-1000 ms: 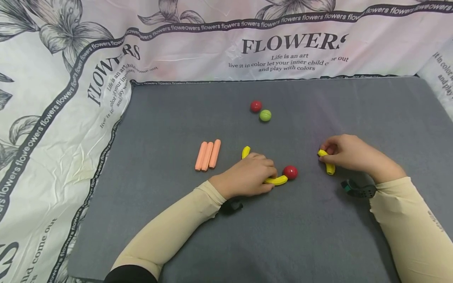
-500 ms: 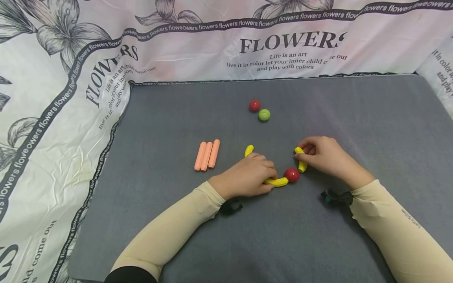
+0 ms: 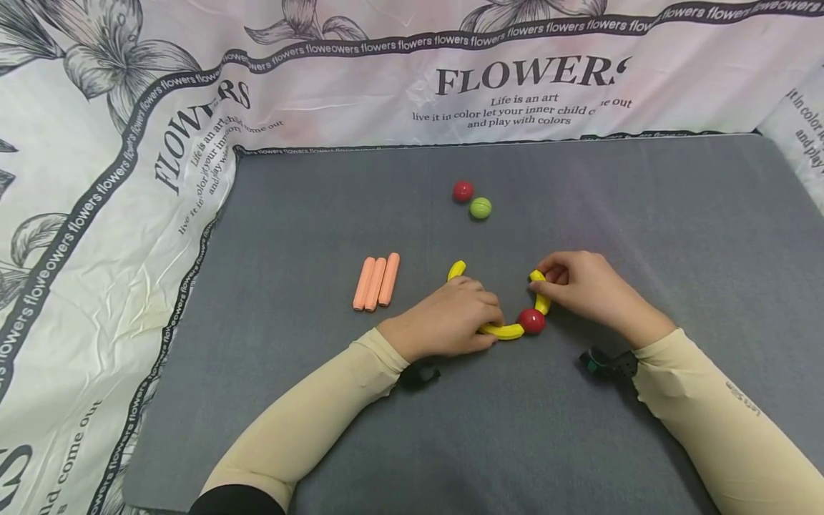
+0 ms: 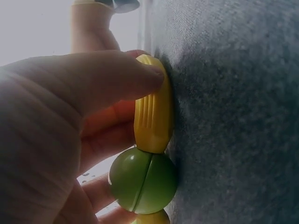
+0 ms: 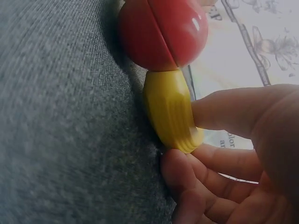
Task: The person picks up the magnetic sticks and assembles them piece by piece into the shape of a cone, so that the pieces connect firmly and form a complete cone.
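Note:
My left hand [image 3: 444, 318] grips a short curved yellow toy stick [image 3: 505, 332], whose right end meets a red ball [image 3: 532, 321]. Under that hand, a grooved green ball [image 4: 144, 181] abuts the same stick in the left wrist view. Beyond it shows the end of another yellow stick [image 3: 456, 270], mostly hidden by the hand in the head view. On the right, thumb and fingers of my right hand [image 3: 582, 290] pinch a third curved yellow stick [image 5: 170, 109], its near end against the red ball. Together the pieces form a curved chain lying on the grey table.
Several salmon-pink straight sticks [image 3: 376, 283] lie side by side left of the left hand. Farther back sit a loose red ball [image 3: 463, 191] and a loose green ball [image 3: 480, 208]. A flower-printed sheet [image 3: 360, 93] borders the grey tabletop [image 3: 322, 207] behind and at left.
My right hand has moved left, bringing its yellow stick up against the red ball. The red ball has shifted slightly nearer, and the far yellow stick's tip has swung a little rightward.

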A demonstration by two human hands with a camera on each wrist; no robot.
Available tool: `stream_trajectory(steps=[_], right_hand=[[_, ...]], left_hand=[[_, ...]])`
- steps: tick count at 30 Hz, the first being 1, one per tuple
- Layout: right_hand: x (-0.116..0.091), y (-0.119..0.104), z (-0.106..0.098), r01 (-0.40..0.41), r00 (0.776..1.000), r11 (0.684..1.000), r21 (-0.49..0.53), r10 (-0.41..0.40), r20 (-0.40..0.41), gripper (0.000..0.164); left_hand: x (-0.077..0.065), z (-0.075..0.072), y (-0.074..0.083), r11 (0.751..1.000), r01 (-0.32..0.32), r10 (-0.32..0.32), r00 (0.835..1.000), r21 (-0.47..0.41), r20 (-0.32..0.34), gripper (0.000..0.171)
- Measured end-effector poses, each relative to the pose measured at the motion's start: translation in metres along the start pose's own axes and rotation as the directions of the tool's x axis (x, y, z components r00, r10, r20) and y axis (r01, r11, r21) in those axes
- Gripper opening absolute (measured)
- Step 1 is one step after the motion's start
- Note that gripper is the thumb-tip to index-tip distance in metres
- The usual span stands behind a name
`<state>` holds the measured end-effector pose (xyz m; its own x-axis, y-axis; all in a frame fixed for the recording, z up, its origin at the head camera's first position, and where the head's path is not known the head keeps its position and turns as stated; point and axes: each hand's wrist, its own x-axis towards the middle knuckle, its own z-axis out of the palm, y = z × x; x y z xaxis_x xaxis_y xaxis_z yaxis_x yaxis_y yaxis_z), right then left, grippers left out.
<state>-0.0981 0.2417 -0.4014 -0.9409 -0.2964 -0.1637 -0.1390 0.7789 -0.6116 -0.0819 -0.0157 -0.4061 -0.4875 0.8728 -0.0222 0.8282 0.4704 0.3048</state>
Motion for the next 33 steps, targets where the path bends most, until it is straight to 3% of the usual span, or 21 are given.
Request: stream_trajectory(steps=[4,7,9,10,12,14,17,20,22,28,33], right_hand=[[-0.002,-0.001,0.000,0.005,1.000,1.000,0.004,-0.005,-0.002,0.025],[-0.005,0.000,-0.002,0.000,1.000,1.000,0.007,0.000,-0.002,0.025],[-0.007,0.000,-0.005,-0.004,1.000,1.000,0.000,0.004,0.001,0.025],[-0.007,0.000,-0.006,-0.006,1.000,1.000,-0.004,0.006,0.004,0.025],[-0.008,0.000,-0.007,-0.007,1.000,1.000,-0.010,0.007,0.010,0.024],[-0.007,-0.001,-0.006,-0.001,1.000,1.000,-0.011,0.001,0.013,0.022],[-0.004,-0.002,0.002,0.017,1.000,1.000,0.006,-0.017,0.023,0.021],[0.002,-0.007,0.012,0.045,0.998,0.999,0.028,-0.046,0.037,0.020],[0.005,-0.011,0.016,0.056,0.997,0.998,0.038,-0.058,0.046,0.020],[0.007,-0.015,0.016,0.060,0.997,0.998,0.027,-0.062,0.053,0.017],[0.012,-0.013,0.005,0.045,0.996,0.999,0.000,-0.045,0.078,0.022]], left_hand=[[-0.001,-0.002,-0.005,1.000,0.001,-0.003,0.998,-0.026,-0.065,0.017],[0.001,-0.007,-0.013,0.993,0.100,-0.110,0.977,-0.065,-0.184,0.014],[0.001,-0.012,-0.019,0.963,0.238,-0.263,0.936,-0.129,-0.233,0.013],[0.001,-0.014,-0.022,0.934,0.315,-0.349,0.907,-0.169,-0.237,0.012],[0.000,-0.017,-0.027,0.857,0.447,-0.501,0.840,-0.255,-0.208,0.015],[-0.002,-0.017,-0.032,0.781,0.531,-0.599,0.786,-0.330,-0.154,0.020],[-0.007,-0.013,-0.039,0.719,0.571,-0.648,0.757,-0.395,-0.085,0.023],[-0.014,-0.007,-0.044,0.700,0.574,-0.654,0.755,-0.425,-0.059,0.019],[-0.017,-0.003,-0.047,0.702,0.560,-0.642,0.766,-0.440,-0.049,0.019],[-0.015,0.007,-0.054,0.756,0.472,-0.559,0.826,-0.454,-0.072,0.019],[-0.010,0.010,-0.055,0.784,0.440,-0.529,0.842,-0.438,-0.102,0.018]])
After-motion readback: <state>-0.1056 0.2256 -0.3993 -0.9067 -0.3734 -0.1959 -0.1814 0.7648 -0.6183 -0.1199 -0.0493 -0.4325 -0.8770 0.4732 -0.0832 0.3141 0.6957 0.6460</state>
